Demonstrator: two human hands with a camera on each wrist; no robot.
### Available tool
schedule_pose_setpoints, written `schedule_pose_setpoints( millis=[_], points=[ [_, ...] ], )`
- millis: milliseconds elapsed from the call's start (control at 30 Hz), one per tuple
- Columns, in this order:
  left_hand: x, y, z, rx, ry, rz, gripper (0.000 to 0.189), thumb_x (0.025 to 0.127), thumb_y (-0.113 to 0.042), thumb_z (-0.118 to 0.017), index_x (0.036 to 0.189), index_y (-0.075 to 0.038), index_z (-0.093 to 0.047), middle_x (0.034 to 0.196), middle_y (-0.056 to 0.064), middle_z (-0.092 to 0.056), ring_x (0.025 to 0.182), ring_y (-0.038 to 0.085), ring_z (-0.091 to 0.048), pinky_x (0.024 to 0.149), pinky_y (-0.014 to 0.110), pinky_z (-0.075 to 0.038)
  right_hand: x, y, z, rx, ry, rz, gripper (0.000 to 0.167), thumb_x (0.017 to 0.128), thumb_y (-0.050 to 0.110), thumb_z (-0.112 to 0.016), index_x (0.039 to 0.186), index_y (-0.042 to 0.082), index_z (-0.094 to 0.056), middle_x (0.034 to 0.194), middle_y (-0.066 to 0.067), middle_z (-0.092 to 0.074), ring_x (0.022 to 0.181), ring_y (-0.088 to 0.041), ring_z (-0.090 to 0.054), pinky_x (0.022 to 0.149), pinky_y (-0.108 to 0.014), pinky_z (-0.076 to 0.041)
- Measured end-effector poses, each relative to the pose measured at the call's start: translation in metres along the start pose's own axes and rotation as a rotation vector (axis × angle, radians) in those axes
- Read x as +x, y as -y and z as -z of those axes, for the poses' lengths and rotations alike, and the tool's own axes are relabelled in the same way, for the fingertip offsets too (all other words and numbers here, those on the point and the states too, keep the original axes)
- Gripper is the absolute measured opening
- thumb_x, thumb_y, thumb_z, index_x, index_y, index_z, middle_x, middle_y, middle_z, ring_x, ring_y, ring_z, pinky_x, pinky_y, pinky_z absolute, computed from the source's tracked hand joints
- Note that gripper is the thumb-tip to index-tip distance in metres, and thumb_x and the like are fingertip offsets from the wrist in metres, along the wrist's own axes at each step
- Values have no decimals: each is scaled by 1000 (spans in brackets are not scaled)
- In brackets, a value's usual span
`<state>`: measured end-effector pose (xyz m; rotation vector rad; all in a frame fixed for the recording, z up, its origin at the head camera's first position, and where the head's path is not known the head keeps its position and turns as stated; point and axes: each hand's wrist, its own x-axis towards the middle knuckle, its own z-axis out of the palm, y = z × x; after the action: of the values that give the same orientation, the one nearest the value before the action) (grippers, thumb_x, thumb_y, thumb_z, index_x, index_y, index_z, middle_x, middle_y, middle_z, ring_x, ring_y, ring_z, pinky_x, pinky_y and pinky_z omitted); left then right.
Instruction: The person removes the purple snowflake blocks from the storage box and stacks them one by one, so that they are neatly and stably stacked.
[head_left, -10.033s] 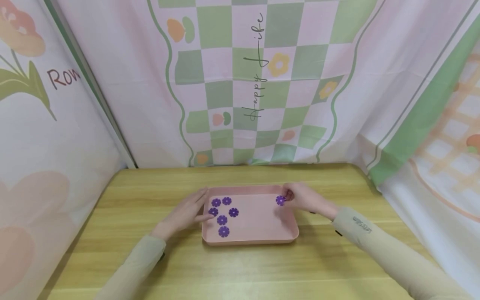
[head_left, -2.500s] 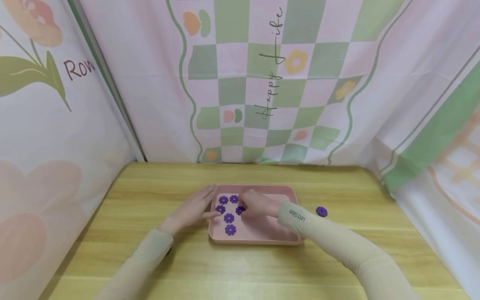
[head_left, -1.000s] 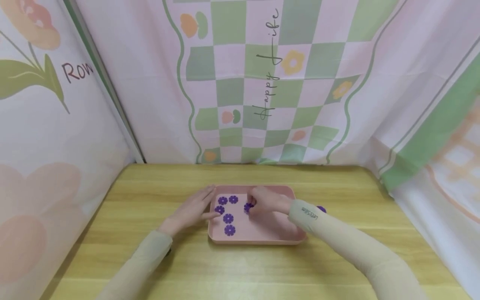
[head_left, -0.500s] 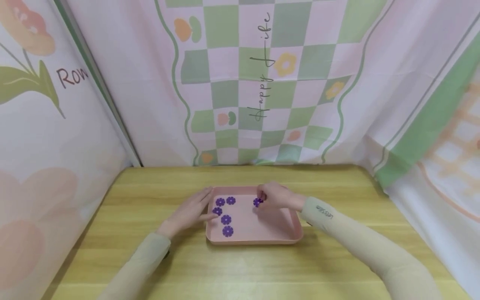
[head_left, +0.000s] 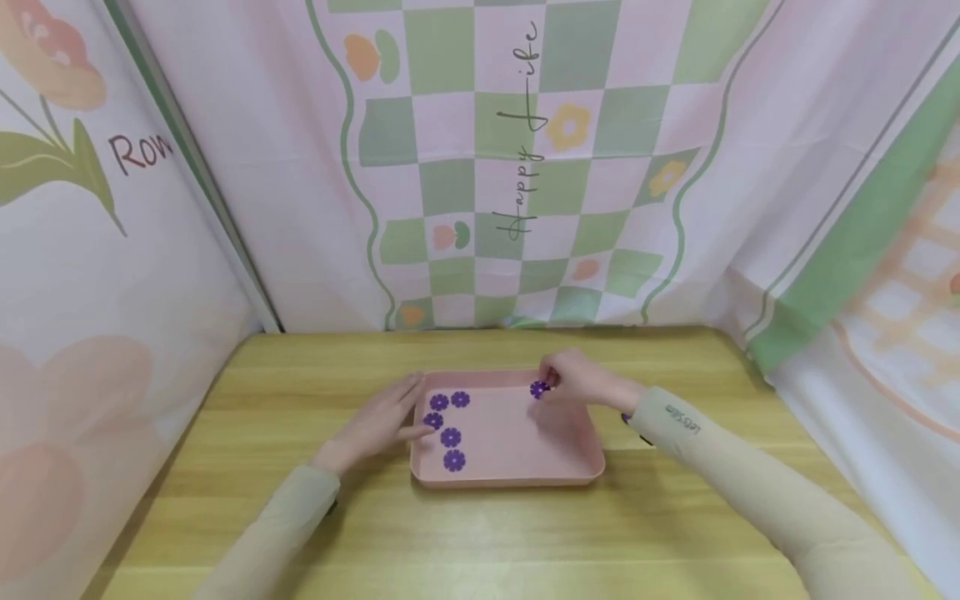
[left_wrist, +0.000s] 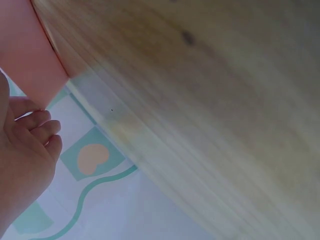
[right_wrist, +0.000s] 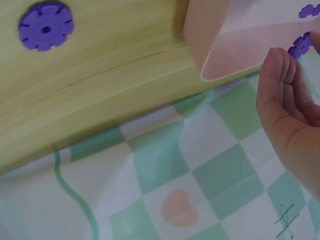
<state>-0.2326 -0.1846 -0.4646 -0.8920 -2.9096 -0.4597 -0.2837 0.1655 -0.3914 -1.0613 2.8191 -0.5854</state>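
"Right hand?"
"Pinching a purple notched disc over the pink tray's far side."
"Left hand?"
"Fingers extended, touching the tray's left rim, beside five more discs."

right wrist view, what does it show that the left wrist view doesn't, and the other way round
Only the right wrist view: the right hand pinching a purple flower-shaped disc, part of another disc in the tray, and a loose disc lying on the table.

Only the left wrist view: the left hand, its fingers at the tray's corner.

Both: part of the pink tray, the wooden table and the green-checked cloth beyond it.
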Motion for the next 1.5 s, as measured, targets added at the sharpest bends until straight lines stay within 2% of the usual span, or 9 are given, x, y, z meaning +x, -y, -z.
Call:
schedule_pose_setpoints(
  millis=[233, 467, 1033, 1233, 1333, 1367, 1500],
  points=[
    [0, 0, 3, 13, -11, -8, 89, 92, -53, -61, 153, 4, -28, 160, 24, -28, 148, 41, -31, 123, 56, -28, -11, -14, 9, 19, -15, -56, 17, 76, 4, -79, 87, -2, -67, 81, -12, -72, 72, -17, -66, 66, -25, -60],
    [0, 0, 4, 27, -13, -10, 89, 92, -52, -62, 153, 4, -28, 160, 23, -27, 148, 40, -32, 123, 55, -28, -22, -28, 15, 24, -9, -121, 18, 75, 7, -78, 88, 0, -67, 81, -9, -70, 72, -12, -62, 66, -23, -58],
    [-1, -2, 4, 16, 0, 2, 90, 91, -53, -62, 153, 3, -28, 161, 22, -27, 149, 39, -30, 124, 55, -27, -59, -57, 22, 71, -55, -169, 19, 76, 7, -77, 87, -3, -66, 80, -13, -70, 72, -14, -63, 65, -25, -59],
    [-1, -4, 5, 0, 1, 7, 89, 92, -51, -63, 153, 2, -27, 162, 21, -24, 149, 40, -30, 124, 55, -27, -75, -76, 19, 95, -74, -139, 21, 76, 12, -77, 84, -3, -64, 76, -11, -68, 67, -13, -61, 61, -28, -59],
    [-1, -4, 5, -3, 3, 10, 89, 92, -52, -63, 154, 2, -27, 162, 21, -23, 149, 40, -30, 124, 55, -27, -79, -81, 17, 87, -62, -186, 24, 76, 13, -79, 85, -3, -65, 77, -11, -68, 69, -14, -62, 62, -26, -58],
    [-2, -4, 5, -3, 4, 12, 89, 92, -52, -63, 154, 2, -26, 162, 20, -23, 149, 39, -30, 124, 55, -27, -81, -79, 17, 82, -48, -228, 24, 75, 12, -79, 86, -3, -65, 79, -11, -69, 71, -14, -63, 64, -25, -59],
    [-2, -5, 5, -5, 12, 22, 90, 92, -53, -62, 154, 0, -26, 163, 20, -24, 150, 38, -29, 124, 55, -26, -87, -81, 15, 66, -29, -281, 26, 75, 12, -80, 88, -5, -65, 80, -11, -69, 72, -13, -63, 64, -21, -56]
  ],
)
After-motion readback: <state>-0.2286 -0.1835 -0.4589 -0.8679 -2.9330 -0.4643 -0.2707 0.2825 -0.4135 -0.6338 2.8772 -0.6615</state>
